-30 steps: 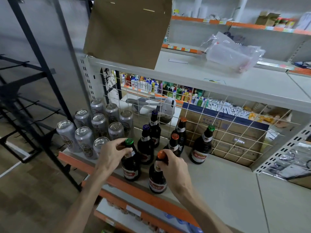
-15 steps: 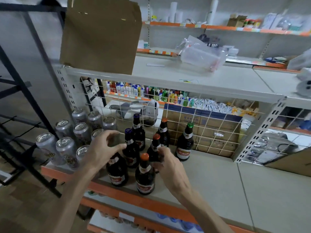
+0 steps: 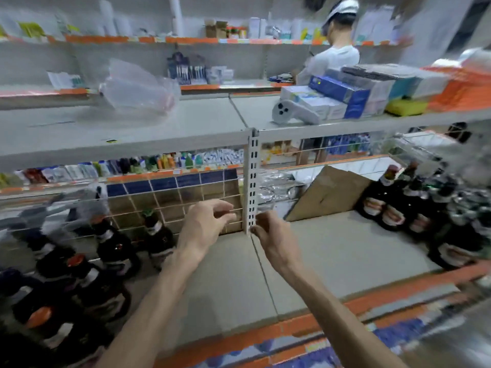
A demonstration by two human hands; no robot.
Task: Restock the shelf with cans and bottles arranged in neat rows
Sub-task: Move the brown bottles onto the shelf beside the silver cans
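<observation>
Hovering empty and half curled over the bare middle of the shelf (image 3: 332,251), the left hand (image 3: 204,224) and right hand (image 3: 273,240) hold nothing, probably because the placed bottles (image 3: 111,251) stand at left and the blurred unsorted bottles (image 3: 414,208) wait at far right.

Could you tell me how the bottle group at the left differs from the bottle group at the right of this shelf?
The left bottle group stands in front of the wire grid, nearer the left hand; the right bottle group stands beside a leaning cardboard sheet. The left bottles are spaced apart; the right ones are packed tight. Both are dark glass bottles with labels, standing upright on the shelf.
</observation>
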